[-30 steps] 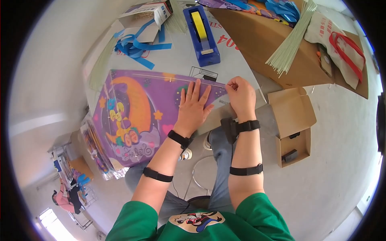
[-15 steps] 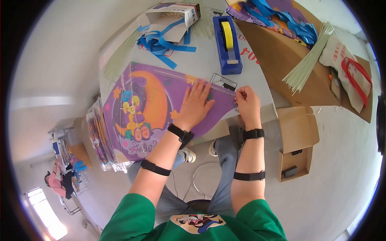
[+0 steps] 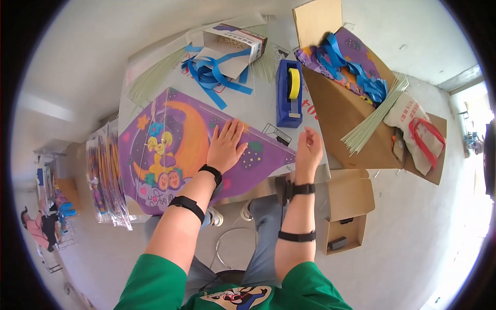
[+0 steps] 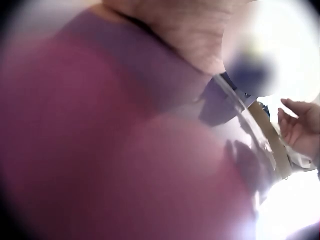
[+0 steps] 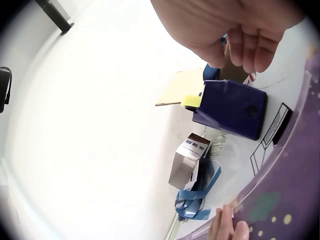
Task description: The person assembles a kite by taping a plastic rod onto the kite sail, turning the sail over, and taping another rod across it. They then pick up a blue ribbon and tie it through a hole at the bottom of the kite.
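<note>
A purple printed kite sheet (image 3: 188,135) with an orange moon and a yellow cartoon figure lies over the table's near part, a thin rod along its far edge. My left hand (image 3: 225,147) rests flat on it near that edge, fingers spread. Just off the sheet's right corner, my right hand (image 3: 309,151) is raised with fingers loosely bent. Nothing shows between its thumb and fingers (image 5: 250,52) in the right wrist view. Close beyond that hand stands a blue tape dispenser (image 3: 289,103) with a yellow roll.
Blue ribbons (image 3: 214,77) spill by an open white box (image 3: 243,41) at the back. To the right are a big cardboard box (image 3: 328,121), a bundle of pale sticks (image 3: 369,121) and a cloth bag (image 3: 408,116). Wrapped packs (image 3: 106,173) stand at left; a small carton (image 3: 354,199) is open at right.
My right hand has let go of the sheet's right corner and lifted away towards the tape dispenser. The left hand stays on the sheet, a little left of before. The head view has shifted.
</note>
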Demonstrator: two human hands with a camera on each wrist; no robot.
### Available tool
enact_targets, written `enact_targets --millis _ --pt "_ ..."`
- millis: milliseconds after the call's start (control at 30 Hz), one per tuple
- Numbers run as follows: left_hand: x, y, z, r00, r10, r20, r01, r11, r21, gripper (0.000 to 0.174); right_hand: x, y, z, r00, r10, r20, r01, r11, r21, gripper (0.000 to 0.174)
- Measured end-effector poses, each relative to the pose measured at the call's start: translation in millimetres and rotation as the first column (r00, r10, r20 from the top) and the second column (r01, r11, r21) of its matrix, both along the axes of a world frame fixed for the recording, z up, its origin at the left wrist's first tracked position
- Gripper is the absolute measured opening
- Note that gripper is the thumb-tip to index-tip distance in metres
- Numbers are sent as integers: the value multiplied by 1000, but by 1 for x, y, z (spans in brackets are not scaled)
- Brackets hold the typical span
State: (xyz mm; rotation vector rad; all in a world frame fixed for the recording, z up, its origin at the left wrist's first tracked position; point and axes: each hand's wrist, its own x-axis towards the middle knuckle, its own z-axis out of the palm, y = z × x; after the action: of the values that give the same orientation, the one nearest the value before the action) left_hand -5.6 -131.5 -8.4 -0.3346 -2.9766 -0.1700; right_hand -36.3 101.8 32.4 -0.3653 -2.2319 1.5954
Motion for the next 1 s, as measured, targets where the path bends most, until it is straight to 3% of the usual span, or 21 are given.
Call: enact_targets --millis 133,200,233,300,333,367,400,533,600,867,967,1000 --pt "1 0 1 1000 12 0 -12 1000 15 61 -47 -3 23 998 3 -57 10 975 220 19" --pt "1 0 1 1000 26 15 -26 1000 13 61 -66 3 22 969 116 218 -191 912 363 21" --pt "1 0 1 1000 26 11 -26 999 24 61 -76 7 10 970 114 215 -189 908 373 21" --pt "0 -1 -1 999 29 22 -29 1000 11 61 -91 15 -18 934 187 304 -251 950 186 21" --pt "1 -1 -1 999 29 20 -30 999 20 61 -85 8 0 934 185 304 -251 948 195 21" --pt "1 -1 -1 999 30 24 -31 999 26 61 -76 2 18 935 219 277 -180 971 -160 16" --pt "1 -1 -1 999 31 30 -32 999 31 61 -70 -4 31 939 243 242 -96 863 -497 15" --pt "1 -2 -4 999 27 30 -28 999 33 61 -60 -3 30 943 207 261 2 780 -626 12" --pt "1 -2 -3 999 37 37 -38 998 39 60 -44 -12 23 979 142 143 -8 736 -677 12" --pt "0 -2 -5 999 31 16 -32 999 41 60 -23 -18 -14 984 70 166 35 830 -557 16" --pt "-1 -1 -6 999 31 14 -32 998 47 60 -24 -13 -40 989 47 141 21 896 -443 18" --pt "0 -2 -5 999 35 17 -36 998 50 61 -21 -11 -43 970 -3 243 83 944 -320 18"
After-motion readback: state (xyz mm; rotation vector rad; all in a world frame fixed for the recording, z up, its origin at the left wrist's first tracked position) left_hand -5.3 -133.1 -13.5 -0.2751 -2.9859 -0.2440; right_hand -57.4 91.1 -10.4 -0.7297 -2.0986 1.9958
